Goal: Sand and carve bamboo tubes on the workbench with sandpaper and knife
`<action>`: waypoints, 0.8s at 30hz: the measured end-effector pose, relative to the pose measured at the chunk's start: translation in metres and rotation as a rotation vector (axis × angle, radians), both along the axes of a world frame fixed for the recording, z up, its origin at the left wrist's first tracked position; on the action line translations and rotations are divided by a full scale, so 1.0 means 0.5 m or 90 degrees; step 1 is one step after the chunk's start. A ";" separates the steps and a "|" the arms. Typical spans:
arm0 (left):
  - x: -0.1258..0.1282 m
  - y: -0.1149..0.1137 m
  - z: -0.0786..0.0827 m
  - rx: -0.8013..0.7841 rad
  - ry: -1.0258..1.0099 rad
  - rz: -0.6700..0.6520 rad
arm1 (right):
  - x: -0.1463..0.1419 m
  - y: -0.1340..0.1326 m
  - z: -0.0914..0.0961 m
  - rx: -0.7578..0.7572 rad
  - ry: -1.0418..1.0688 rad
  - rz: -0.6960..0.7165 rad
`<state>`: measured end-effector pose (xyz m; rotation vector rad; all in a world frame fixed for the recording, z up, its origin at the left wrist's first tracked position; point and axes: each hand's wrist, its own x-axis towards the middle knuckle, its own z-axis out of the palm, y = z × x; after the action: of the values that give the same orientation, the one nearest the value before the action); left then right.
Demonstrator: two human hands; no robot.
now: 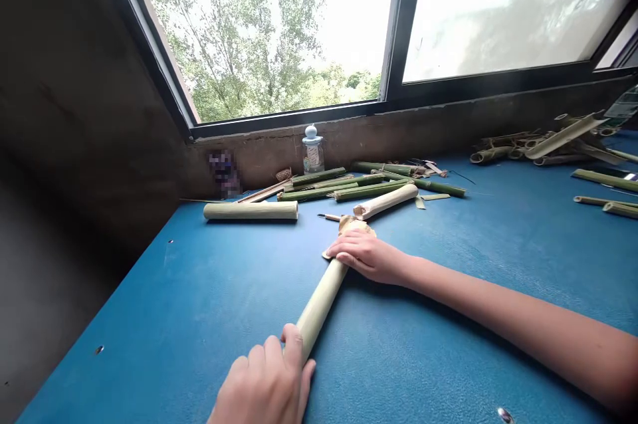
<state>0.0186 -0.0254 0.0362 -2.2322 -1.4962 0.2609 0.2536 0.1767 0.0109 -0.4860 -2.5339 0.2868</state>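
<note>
A pale, peeled bamboo tube (pixel 321 308) lies slanting across the blue table, its near end toward me. My left hand (pixel 264 377) is closed around that near end. Further up, my right hand (pixel 366 254) is wrapped over the tube's upper part, fingers together. A thin flat edge of something (pixel 325 254) sticks out beneath the right fingers; what it is stays hidden. Just beyond that hand is a tan, uneven piece (pixel 349 223), partly covered. Another pale bamboo piece (pixel 389 202) with a hollow end lies behind it.
A cut bamboo tube (pixel 250 211) lies at the left back. Several green bamboo pieces (pixel 323 188) are heaped along the wall beside a lidded glass jar (pixel 313 151). More bamboo offcuts (pixel 543 145) pile up at the right. A thin pointed tool (pixel 329 216) lies near the right hand.
</note>
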 end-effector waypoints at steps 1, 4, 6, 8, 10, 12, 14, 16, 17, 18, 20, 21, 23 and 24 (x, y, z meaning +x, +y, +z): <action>0.001 0.005 0.011 -0.071 -0.010 0.013 | -0.005 -0.006 -0.001 -0.002 -0.009 0.011; -0.001 0.020 0.049 -0.214 -0.035 0.054 | -0.006 -0.001 0.000 -0.009 -0.023 -0.008; -0.008 0.028 0.067 -0.161 -0.013 0.069 | 0.003 0.011 0.004 -0.016 -0.038 -0.044; -0.018 0.036 0.073 -0.058 0.035 0.082 | 0.014 0.015 0.010 -0.023 -0.070 -0.062; -0.030 0.046 0.069 0.005 0.080 0.099 | 0.023 0.009 0.019 -0.032 -0.106 -0.061; -0.040 0.061 0.058 0.022 0.098 0.109 | 0.030 -0.002 0.028 -0.036 -0.146 -0.061; -0.047 0.085 0.047 0.008 0.067 0.085 | 0.036 -0.009 0.038 -0.016 -0.196 -0.076; -0.053 0.112 0.037 0.000 0.010 0.037 | 0.042 -0.006 0.049 0.018 -0.238 -0.094; -0.056 0.126 0.035 0.010 -0.011 0.012 | 0.044 -0.003 0.054 0.033 -0.250 -0.099; -0.060 0.138 0.034 0.038 -0.021 -0.011 | 0.046 0.001 0.059 0.043 -0.253 -0.102; -0.069 0.155 0.041 0.132 -0.015 -0.047 | 0.048 0.006 0.067 0.055 -0.253 -0.105; -0.074 0.158 0.049 0.181 -0.010 -0.065 | 0.048 0.007 0.071 0.060 -0.250 -0.111; -0.083 0.154 0.070 0.256 -0.010 -0.103 | 0.046 0.002 0.076 0.072 -0.242 -0.130; -0.085 0.147 0.082 0.283 -0.008 -0.120 | 0.044 -0.002 0.078 0.079 -0.236 -0.140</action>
<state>-0.0238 0.0483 0.0773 -1.9933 -1.1957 -0.1350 0.2756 0.1758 0.0500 -0.8261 -2.7967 -0.0484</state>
